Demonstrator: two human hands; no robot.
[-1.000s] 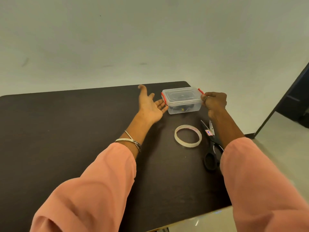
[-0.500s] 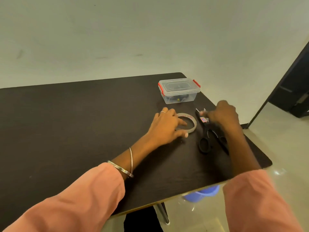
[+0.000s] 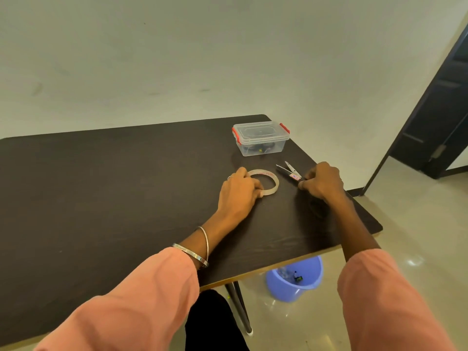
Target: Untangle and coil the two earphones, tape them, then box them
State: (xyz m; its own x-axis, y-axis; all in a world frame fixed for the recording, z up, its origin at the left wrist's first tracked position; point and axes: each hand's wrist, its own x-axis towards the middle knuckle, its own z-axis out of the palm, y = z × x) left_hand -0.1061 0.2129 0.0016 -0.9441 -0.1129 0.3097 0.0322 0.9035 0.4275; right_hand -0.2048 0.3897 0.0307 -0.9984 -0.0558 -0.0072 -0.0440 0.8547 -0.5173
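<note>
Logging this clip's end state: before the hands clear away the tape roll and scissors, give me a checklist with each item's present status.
1. Lid on the clear box, red clips down: looks ok.
2. Earphones inside box: dark items show through the wall; both coiled and taped, cannot tell.
3. Left hand on the tape roll: ok, fingers at its near-left rim.
4. Right hand on the scissors: ok.
5. Scissor blades closed: not ok, tips slightly apart.
6. Table free of loose cable: ok.

scissors (image 3: 291, 173) handles hidden under right hand (image 3: 323, 182), box (image 3: 260, 138) contents indistinct, bucket (image 3: 295, 281) partly behind table (image 3: 101, 186)
</note>
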